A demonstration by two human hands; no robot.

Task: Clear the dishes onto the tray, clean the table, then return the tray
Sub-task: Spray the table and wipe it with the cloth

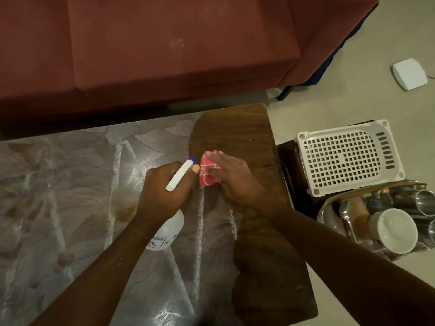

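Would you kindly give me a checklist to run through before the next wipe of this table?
1. The cloth lies under the right hand, pressed on the table at its wooden end: ok.
2. The spray bottle is gripped by the left hand, nozzle towards the cloth: ok.
3. Spray on the surface: white streaks on the patterned part, ok; on the wood, cannot tell.
4. The mug and steel cups are on the tray: ok.
5. The tray stands apart from the table, to its right: ok.
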